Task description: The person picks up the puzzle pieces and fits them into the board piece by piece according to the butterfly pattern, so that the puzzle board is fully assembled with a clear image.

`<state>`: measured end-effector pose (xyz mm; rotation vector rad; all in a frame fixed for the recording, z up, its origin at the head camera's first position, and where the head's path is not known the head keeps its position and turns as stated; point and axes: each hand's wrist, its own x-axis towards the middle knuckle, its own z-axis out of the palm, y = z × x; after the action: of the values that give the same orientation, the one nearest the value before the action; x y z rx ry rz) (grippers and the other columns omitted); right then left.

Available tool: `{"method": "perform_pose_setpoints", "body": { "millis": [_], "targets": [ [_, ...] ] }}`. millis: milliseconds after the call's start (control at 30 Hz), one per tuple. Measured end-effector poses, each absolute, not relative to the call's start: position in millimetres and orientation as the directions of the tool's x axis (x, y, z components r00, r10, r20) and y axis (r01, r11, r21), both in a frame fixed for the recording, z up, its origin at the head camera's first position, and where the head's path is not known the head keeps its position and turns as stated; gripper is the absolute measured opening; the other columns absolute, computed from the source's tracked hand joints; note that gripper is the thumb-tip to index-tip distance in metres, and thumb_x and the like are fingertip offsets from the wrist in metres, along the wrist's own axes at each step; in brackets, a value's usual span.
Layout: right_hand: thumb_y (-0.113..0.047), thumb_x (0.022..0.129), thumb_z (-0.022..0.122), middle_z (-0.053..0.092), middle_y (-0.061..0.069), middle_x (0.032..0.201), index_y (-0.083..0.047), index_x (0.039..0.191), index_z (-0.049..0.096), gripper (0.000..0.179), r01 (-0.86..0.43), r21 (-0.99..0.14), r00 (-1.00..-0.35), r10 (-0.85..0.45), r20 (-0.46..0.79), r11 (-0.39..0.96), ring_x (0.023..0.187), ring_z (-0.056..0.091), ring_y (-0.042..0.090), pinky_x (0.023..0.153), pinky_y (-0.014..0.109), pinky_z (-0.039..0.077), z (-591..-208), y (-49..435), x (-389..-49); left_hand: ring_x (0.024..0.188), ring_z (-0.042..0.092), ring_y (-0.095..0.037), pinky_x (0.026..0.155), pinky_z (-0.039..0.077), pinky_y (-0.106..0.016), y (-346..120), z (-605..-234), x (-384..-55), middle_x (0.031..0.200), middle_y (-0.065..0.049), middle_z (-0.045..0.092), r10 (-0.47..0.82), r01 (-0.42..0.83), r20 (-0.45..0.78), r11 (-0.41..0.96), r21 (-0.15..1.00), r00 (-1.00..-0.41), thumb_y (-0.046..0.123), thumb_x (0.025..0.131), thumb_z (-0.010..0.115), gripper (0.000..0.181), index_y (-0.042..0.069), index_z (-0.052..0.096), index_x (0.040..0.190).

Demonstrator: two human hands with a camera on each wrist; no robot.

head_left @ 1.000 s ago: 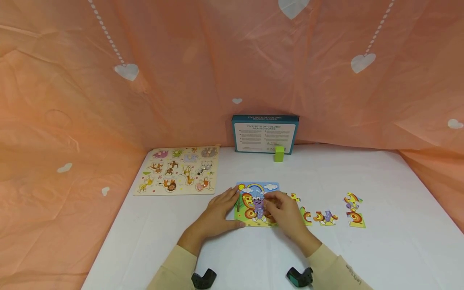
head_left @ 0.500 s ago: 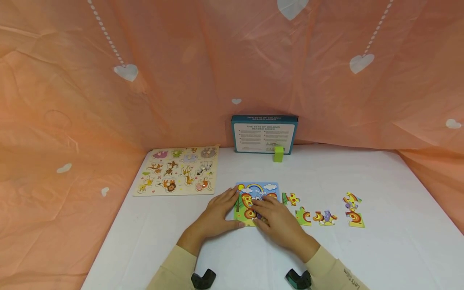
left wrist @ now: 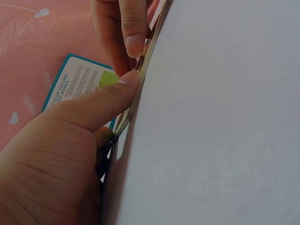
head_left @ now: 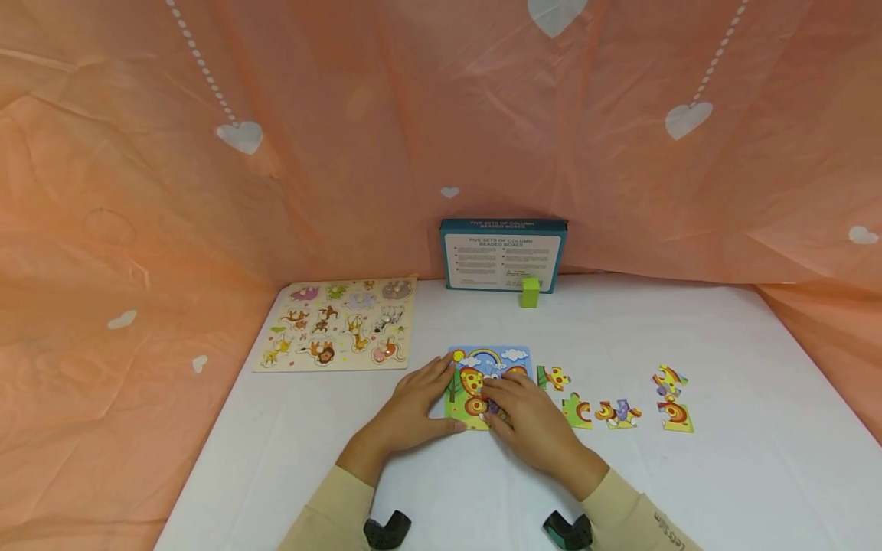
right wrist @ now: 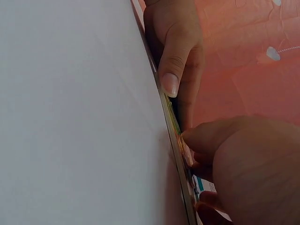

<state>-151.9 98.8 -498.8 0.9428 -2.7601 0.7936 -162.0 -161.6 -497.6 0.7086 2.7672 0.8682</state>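
Observation:
A colourful jigsaw board (head_left: 513, 357) with a butterfly picture lies flat in the middle of the table. My left hand (head_left: 416, 405) rests along its left side in the head view, the fingers straight at the left edge and the thumb at the near edge. Over the right half lies my right hand (head_left: 534, 421), its fingertips touching the picture and hiding much of the purple butterfly body. In the left wrist view the left thumb (left wrist: 110, 101) lies on the board's rim. The right thumb (right wrist: 199, 134) touches the board's face in the right wrist view.
Loose jigsaw pieces lie right of the board: a green-and-yellow one (head_left: 554, 378), a green-and-red one (head_left: 577, 412), a purple-and-yellow one (head_left: 619, 414) and others (head_left: 676, 417) farther right. An animal peg board (head_left: 344, 325) lies back left; a box (head_left: 503, 256) and green block (head_left: 529, 293) stand behind.
My right hand has moved left and down from pinching near the butterfly's face, and its fingers now spread over the board, with a slight further shift lately. The left hand stays put.

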Motion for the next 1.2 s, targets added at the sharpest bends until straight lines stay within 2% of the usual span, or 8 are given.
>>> {"method": "perform_pose_setpoints", "body": {
  "millis": [367,767,933,1100,1200],
  "targets": [
    [-0.021,0.099,0.084,0.07,0.009,0.143,-0.004,0.136,0.075,0.041,-0.595,-0.45,-0.802,-0.526,0.284,0.666,0.138,0.056,0.038,0.116,0.057,0.044,-500.2,99.7,-152.2,0.165,0.015,-0.024,0.13,0.014,-0.052,-162.1,-499.2,-163.6,0.18,0.001,0.019,0.486,0.397,-0.011,0.726,0.561,-0.874,0.057,0.095,0.079,0.099,0.007,0.036,0.169],
    [-0.018,0.097,0.084,0.068,0.013,0.146,0.001,0.139,0.072,0.047,-0.59,-0.457,-0.806,-0.518,0.286,0.666,0.142,0.052,0.043,0.118,0.061,0.04,-499.2,98.4,-152.1,0.165,0.015,-0.023,0.13,0.015,-0.051,-162.6,-499.7,-164.6,0.18,0.001,0.018,0.49,0.404,-0.01,0.73,0.552,-0.871,0.057,0.096,0.077,0.098,0.007,0.036,0.17],
    [-0.021,0.099,0.082,0.063,0.013,0.152,-0.001,0.142,0.07,0.049,-0.569,-0.512,-0.816,-0.516,0.259,0.643,0.147,0.045,0.044,0.119,0.066,0.035,-500.5,99.5,-151.7,0.165,0.015,-0.024,0.13,0.014,-0.051,-162.5,-498.8,-163.6,0.18,0.0,0.019,0.487,0.4,-0.01,0.728,0.557,-0.873,0.057,0.096,0.078,0.099,0.006,0.036,0.169],
    [-0.021,0.1,0.081,0.054,0.017,0.159,-0.003,0.144,0.068,0.05,-0.565,-0.6,-0.813,-0.505,0.288,0.566,0.151,0.038,0.046,0.12,0.069,0.032,-504.8,102.8,-150.8,0.165,0.015,-0.023,0.13,0.013,-0.052,-162.2,-498.3,-162.7,0.18,0.0,0.019,0.488,0.402,-0.006,0.725,0.559,-0.873,0.056,0.096,0.079,0.099,0.006,0.035,0.169],
    [-0.02,0.1,0.08,0.055,0.016,0.158,-0.004,0.146,0.066,0.05,-0.546,-0.664,-0.823,-0.475,0.312,0.511,0.15,0.039,0.043,0.119,0.068,0.035,-505.6,105.4,-149.4,0.165,0.015,-0.024,0.13,0.013,-0.052,-162.0,-499.1,-162.8,0.18,-0.001,0.019,0.491,0.405,-0.003,0.723,0.559,-0.871,0.056,0.096,0.079,0.099,0.005,0.036,0.169]
  ]
}}
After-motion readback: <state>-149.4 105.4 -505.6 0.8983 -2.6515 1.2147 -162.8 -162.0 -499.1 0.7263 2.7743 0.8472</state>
